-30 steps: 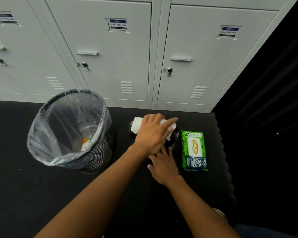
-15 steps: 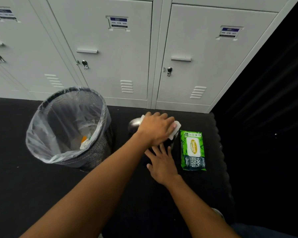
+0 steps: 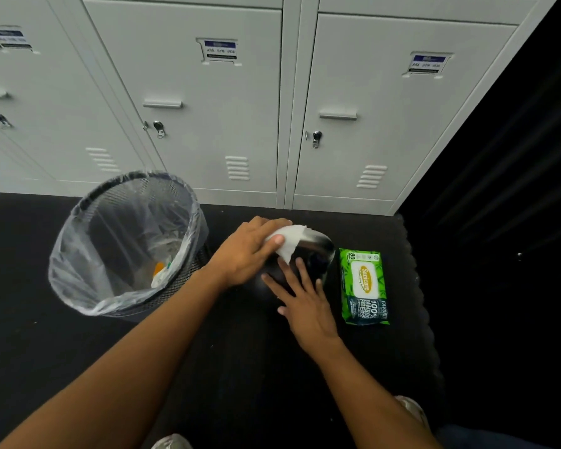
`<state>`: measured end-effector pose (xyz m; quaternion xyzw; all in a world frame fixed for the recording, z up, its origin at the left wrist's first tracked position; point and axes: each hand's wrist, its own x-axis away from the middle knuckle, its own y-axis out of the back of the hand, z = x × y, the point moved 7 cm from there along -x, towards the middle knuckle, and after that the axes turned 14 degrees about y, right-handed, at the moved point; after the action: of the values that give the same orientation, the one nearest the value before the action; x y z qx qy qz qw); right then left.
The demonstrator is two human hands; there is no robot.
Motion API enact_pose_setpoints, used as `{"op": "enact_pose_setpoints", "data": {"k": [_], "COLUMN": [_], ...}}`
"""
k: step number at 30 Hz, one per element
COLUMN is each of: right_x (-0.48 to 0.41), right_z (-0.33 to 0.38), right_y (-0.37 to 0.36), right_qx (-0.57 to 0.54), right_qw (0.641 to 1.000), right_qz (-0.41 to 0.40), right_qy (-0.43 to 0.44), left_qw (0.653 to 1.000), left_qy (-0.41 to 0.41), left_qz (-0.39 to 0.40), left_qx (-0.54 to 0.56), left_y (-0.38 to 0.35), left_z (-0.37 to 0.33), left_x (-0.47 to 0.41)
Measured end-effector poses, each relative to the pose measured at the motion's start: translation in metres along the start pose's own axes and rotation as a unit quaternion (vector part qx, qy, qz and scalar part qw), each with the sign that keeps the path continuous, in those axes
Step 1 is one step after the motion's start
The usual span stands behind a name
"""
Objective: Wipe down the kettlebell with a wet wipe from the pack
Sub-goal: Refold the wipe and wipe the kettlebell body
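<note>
The kettlebell (image 3: 319, 246), dark and glossy, is set on the black floor mat (image 3: 78, 351) in front of a row of pale grey lockers (image 3: 208, 124), between a mesh bin and a pack of wipes. A white wet wipe (image 3: 289, 241) is pressed against its upper left side by the left hand (image 3: 250, 251), and the wipe is pinched between the thumb and the curled fingers. The right hand (image 3: 305, 303) is laid on the near side of the kettlebell with its fingers straight and spread, so it is touched rather than gripped. Just to the right, the green pack (image 3: 365, 286) is laid flat on the mat; whether it touches the kettlebell cannot be told. To the left, the black mesh bin (image 3: 188, 270) is lined with a clear plastic bag, and white and orange rubbish (image 3: 159, 270) is seen inside it. Each locker door is fitted with a handle, a keyed lock, vents and a blue-and-white label
</note>
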<state>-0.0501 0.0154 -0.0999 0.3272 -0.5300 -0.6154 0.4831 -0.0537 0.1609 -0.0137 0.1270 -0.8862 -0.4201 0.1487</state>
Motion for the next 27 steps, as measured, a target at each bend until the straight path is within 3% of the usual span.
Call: {"op": "enact_pose_setpoints", "data": {"k": [5,8,13,17,19,24,27], "right_x": [0.0,0.001,0.0,0.001,0.001,0.001,0.001], "right_z": [0.0,-0.001,0.0,0.001,0.001,0.001,0.002], "right_y": [-0.003,-0.005,-0.002,-0.001,0.001,-0.002,-0.001], "right_qx": [0.014,0.004,0.01,0.01,0.002,-0.002,-0.035], "right_qw": [1.0,1.0,1.0,1.0,1.0,1.0,0.999], "right_qz": [-0.005,0.002,-0.005,-0.005,0.0,0.008,0.007], "right_qy": [-0.013,-0.018,-0.008,-0.001,0.003,-0.011,-0.02], "left_qw": [0.981,0.968,0.982,0.999,0.997,0.986,0.96], "left_qy": [-0.033,-0.058,-0.084,0.009,0.045,0.035,-0.001], "left_qz": [-0.013,-0.014,-0.044,-0.036,-0.036,-0.104,-0.095], "left_qx": [-0.191,-0.242,-0.165,0.017,0.055,-0.128,-0.262], "left_y": [-0.014,-0.021,-0.005,-0.003,-0.008,-0.008,-0.024], "left_z": [-0.056,-0.075,-0.046,0.007,0.014,-0.023,-0.063], "left_x": [-0.018,-0.024,-0.009,0.007,0.01,0.01,0.001]}}
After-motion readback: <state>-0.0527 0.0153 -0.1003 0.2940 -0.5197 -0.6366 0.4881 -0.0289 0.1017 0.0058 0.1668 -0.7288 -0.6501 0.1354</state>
